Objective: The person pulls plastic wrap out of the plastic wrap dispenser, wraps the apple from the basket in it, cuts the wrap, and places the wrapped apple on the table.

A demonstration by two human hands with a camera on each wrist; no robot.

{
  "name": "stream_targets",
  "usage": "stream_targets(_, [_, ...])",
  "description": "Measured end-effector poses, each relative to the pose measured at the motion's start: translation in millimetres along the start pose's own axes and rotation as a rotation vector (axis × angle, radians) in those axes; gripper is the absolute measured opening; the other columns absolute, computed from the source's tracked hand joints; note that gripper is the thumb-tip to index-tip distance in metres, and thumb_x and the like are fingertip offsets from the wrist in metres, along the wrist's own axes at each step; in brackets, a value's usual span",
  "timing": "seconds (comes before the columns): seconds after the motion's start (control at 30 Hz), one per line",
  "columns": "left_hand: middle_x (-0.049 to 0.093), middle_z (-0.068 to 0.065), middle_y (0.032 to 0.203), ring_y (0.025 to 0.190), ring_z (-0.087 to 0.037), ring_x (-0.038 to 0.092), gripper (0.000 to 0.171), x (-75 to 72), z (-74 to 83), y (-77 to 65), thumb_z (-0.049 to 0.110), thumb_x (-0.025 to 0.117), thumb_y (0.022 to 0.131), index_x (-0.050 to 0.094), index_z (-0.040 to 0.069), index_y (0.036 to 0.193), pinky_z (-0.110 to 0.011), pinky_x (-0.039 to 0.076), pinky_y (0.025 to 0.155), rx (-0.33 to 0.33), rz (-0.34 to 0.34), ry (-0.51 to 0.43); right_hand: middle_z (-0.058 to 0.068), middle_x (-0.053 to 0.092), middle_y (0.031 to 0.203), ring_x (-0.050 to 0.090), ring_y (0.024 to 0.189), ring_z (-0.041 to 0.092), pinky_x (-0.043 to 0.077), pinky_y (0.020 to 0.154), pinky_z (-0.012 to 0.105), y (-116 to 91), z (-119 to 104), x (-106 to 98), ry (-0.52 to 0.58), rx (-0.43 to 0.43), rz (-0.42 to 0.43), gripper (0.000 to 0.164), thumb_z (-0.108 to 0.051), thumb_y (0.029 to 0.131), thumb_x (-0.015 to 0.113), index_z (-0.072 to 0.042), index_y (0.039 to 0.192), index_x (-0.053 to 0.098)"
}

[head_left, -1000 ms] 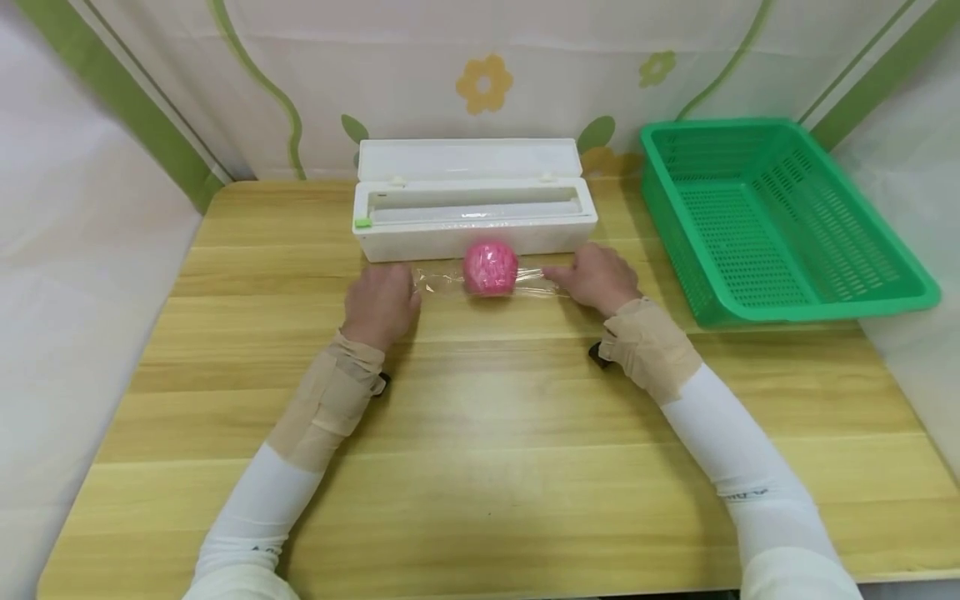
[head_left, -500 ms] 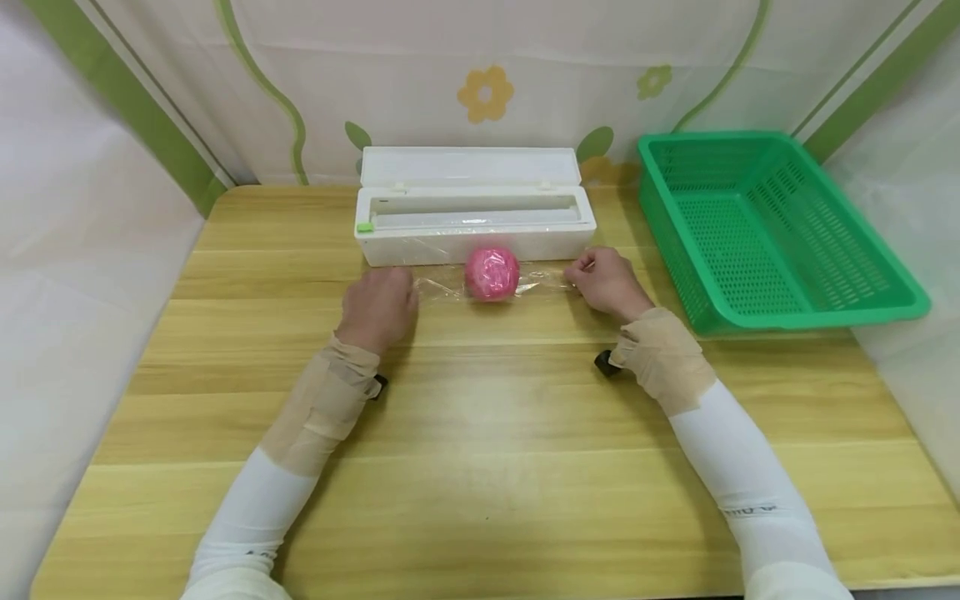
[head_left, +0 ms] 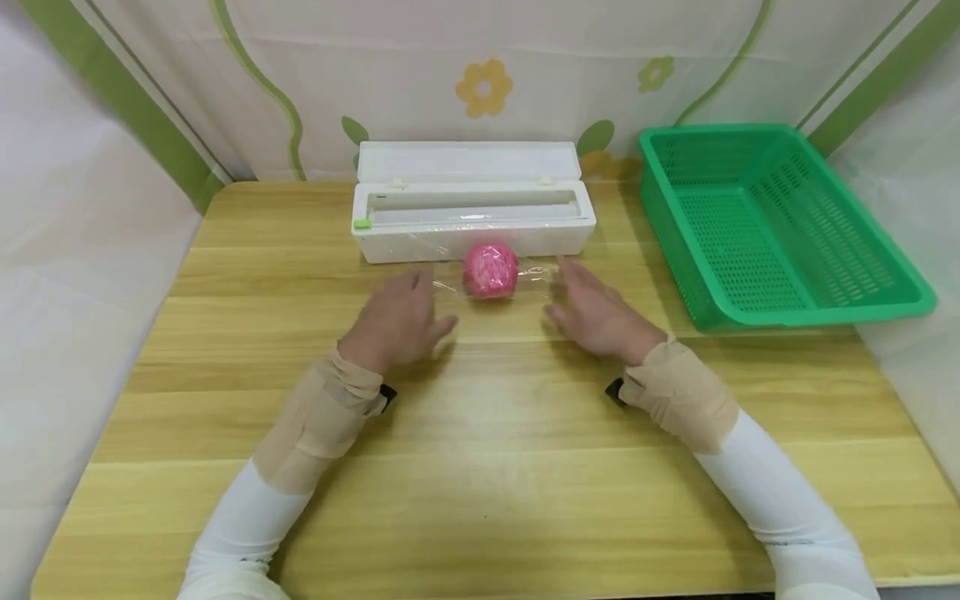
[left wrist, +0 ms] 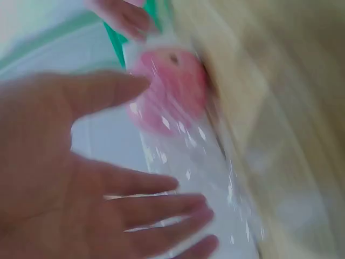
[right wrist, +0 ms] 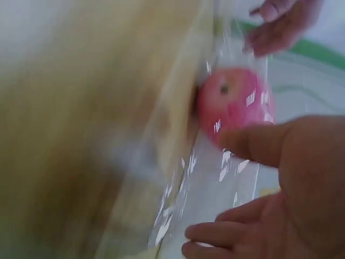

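Observation:
A pink, round apple-like fruit (head_left: 491, 271) sits on the table under clear plastic wrap (head_left: 534, 275), which stretches out to both sides of it. To its left my left hand (head_left: 399, 321) has its fingers spread and thumb out, at the left end of the wrap. On the other side my right hand (head_left: 596, 312) is also open, fingers extended beside the wrap's right end. In the left wrist view the wrap (left wrist: 188, 156) lies in shiny folds over the fruit (left wrist: 170, 89). A dark stem hollow shows on the fruit (right wrist: 234, 102) in the right wrist view.
Directly behind the fruit stands a white wrap dispenser box (head_left: 472, 244) with its lid raised and a roll inside. A green slide cutter (head_left: 363, 224) sits at its left end. A green perforated basket (head_left: 825, 312) stands at the right on the wooden table (head_left: 480, 467).
Both hands have let go of the wrap's ends and opened, fingers spreading. They have turned and moved slightly inward toward the fruit, which stays in place.

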State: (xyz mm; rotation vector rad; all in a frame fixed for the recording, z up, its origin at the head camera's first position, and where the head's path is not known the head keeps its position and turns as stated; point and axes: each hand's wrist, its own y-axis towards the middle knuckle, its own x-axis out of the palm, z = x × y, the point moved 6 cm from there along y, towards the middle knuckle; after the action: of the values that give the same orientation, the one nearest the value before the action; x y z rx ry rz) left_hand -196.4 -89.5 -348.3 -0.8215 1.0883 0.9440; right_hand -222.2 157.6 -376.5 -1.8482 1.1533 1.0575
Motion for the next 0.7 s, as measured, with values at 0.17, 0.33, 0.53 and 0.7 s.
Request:
stream_targets(0.17, [0.003,-0.033,0.148,0.139,-0.042,0.003,0.097,20.4,14.1,-7.0,0.048,0.056,0.092,0.002,-0.015,0.142,-0.042,0.008,0.109,0.022,-0.186,-0.036,0.019,-0.015,0.152,-0.007,0.14,0.032,0.0,0.108,0.05,-11.6,-18.6,26.6,-0.101,-0.028,-0.157,0.1,-0.061,0.094,0.041,0.001,0.144,-0.02])
stream_targets(0.33, [-0.008,-0.031,0.149,0.139,-0.039,-0.007,0.097,26.0,12.3,-7.9,0.046,0.055,0.093,-0.006,-0.012,0.143,-0.041,0.001,0.109,0.045,-0.243,-0.1,0.019,-0.013,0.152,-0.005,0.14,0.031,0.005,0.11,0.042,-9.0,-18.3,28.0,0.018,0.024,-0.207,0.106,-0.066,0.091,0.044,0.0,0.143,-0.02])
stream_targets(0.53, [-0.014,-0.023,0.151,0.14,-0.033,-0.011,0.093,9.8,1.8,-12.6,0.049,0.047,0.097,-0.01,-0.008,0.144,-0.037,-0.002,0.109,0.073,-0.269,-0.112,0.005,0.007,0.156,0.011,0.14,0.025,0.015,0.108,0.043,-12.5,0.8,7.3,0.269,0.121,-0.206,0.109,-0.078,0.081,0.043,-0.016,0.149,-0.015])
stream_targets(0.7, [-0.016,-0.015,0.153,0.14,-0.029,-0.013,0.091,0.3,-1.9,-16.0,0.049,0.046,0.097,-0.01,-0.002,0.146,-0.036,-0.004,0.109,0.088,-0.261,-0.126,-0.002,0.015,0.155,0.014,0.139,0.019,0.016,0.108,0.043,-21.4,0.4,-8.5,0.265,0.048,-0.115,0.102,-0.075,0.083,0.045,-0.021,0.149,-0.011])
